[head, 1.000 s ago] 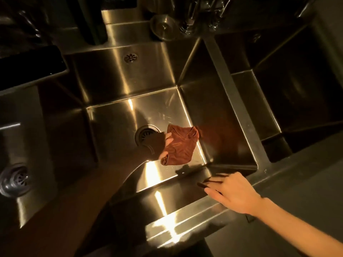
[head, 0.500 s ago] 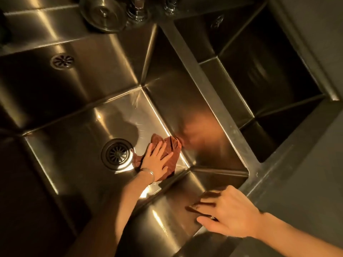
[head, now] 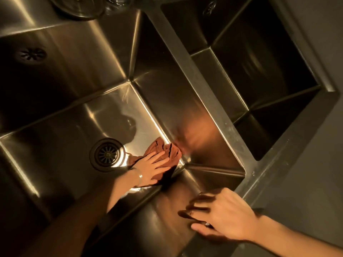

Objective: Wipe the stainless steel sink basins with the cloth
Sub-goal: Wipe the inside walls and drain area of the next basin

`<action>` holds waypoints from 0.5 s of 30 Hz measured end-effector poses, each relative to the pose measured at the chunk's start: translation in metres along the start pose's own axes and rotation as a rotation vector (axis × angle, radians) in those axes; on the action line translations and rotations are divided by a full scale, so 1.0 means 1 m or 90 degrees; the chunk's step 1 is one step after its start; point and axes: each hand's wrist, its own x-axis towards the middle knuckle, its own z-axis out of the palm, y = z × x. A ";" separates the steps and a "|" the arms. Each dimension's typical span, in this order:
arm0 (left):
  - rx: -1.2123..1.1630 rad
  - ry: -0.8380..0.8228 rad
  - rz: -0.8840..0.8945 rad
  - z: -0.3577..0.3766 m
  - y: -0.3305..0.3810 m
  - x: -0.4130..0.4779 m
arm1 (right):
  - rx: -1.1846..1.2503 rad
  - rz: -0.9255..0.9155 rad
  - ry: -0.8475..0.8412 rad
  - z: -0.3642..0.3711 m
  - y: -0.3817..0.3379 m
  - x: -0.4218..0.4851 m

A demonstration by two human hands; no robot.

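Note:
A rust-brown cloth (head: 167,152) lies crumpled in the near right corner of the large steel basin (head: 78,123), just right of the round drain (head: 107,154). My left hand (head: 151,168), with a thin bracelet on its wrist, presses flat on the cloth with straight fingers. My right hand (head: 220,215) rests with spread fingers on the near rim and front wall of the same basin, holding nothing. A steel divider (head: 200,84) separates this basin from a smaller, darker basin (head: 259,67) at the right.
An overflow grille (head: 31,54) sits in the back wall at the left. The base of a tap and a round steel lid (head: 79,6) show at the top edge. Grey countertop (head: 315,164) runs along the right side.
My left hand has moved onto the cloth and pushed it from beside the drain into the basin's near right corner. My right hand stays at the near rim. The view has closed in.

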 end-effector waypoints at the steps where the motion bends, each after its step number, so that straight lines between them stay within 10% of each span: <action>1: 0.000 -0.016 0.008 -0.006 0.003 0.012 | 0.000 -0.003 0.007 0.000 0.000 0.000; 15: 0.014 -0.063 0.091 0.058 0.009 -0.084 | 0.041 -0.024 0.009 -0.006 -0.004 0.002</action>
